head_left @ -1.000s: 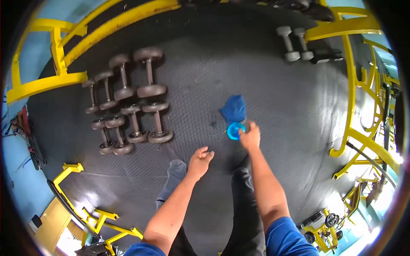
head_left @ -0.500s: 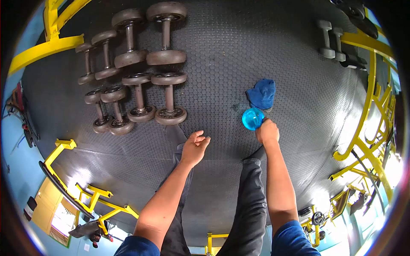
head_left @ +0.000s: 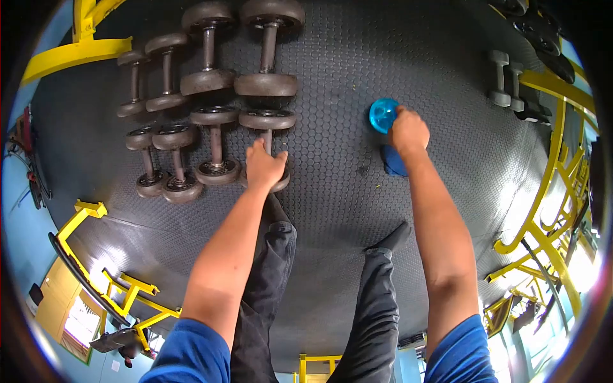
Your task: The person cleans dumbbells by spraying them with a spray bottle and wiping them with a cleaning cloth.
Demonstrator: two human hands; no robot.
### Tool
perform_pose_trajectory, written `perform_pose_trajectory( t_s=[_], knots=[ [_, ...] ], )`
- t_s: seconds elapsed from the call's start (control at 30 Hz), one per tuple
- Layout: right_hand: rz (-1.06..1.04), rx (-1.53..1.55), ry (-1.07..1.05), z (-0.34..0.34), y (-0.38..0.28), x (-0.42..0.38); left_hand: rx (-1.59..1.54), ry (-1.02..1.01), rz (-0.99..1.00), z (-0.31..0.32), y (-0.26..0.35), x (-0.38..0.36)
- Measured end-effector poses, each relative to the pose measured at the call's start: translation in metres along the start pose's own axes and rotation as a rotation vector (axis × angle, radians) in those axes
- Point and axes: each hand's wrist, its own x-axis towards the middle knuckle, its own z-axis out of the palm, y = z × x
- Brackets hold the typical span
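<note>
My right hand (head_left: 409, 129) is closed around a round, translucent blue container (head_left: 384, 115), held out over the dark rubber floor. Partly hidden beneath that wrist is a crumpled blue cloth (head_left: 394, 161) on the mat. My left hand (head_left: 265, 167) reaches over the nearest right-hand dumbbell (head_left: 268, 119), its thumb and fingers apart around the handle area. The hand covers much of that dumbbell's lower half. Another dumbbell (head_left: 216, 143) with brown round heads stands just left of it.
More brown dumbbells (head_left: 269, 48) lie in two rows at the upper left. Small grey dumbbells (head_left: 500, 78) are at the upper right, by a yellow frame (head_left: 555, 89). Yellow gym equipment (head_left: 131, 290) stands at the lower left. My legs (head_left: 377, 287) are below.
My left hand has moved forward onto the nearest dumbbell. My right hand has carried the blue container forward, past the cloth. The view has shifted slightly.
</note>
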Motion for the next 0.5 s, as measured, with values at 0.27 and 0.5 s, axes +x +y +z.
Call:
perform_pose_trajectory(
  t_s=[0.27, 0.5],
  knots=[
    [-0.054, 0.175, 0.501, 0.0, -0.022, -0.059, 0.088, -0.095, -0.018, -0.013, -0.003, 0.018],
    [0.029, 0.465, 0.231, 0.011, -0.057, -0.186, -0.095, -0.265, -0.039, -0.039, -0.018, 0.006]
  ],
)
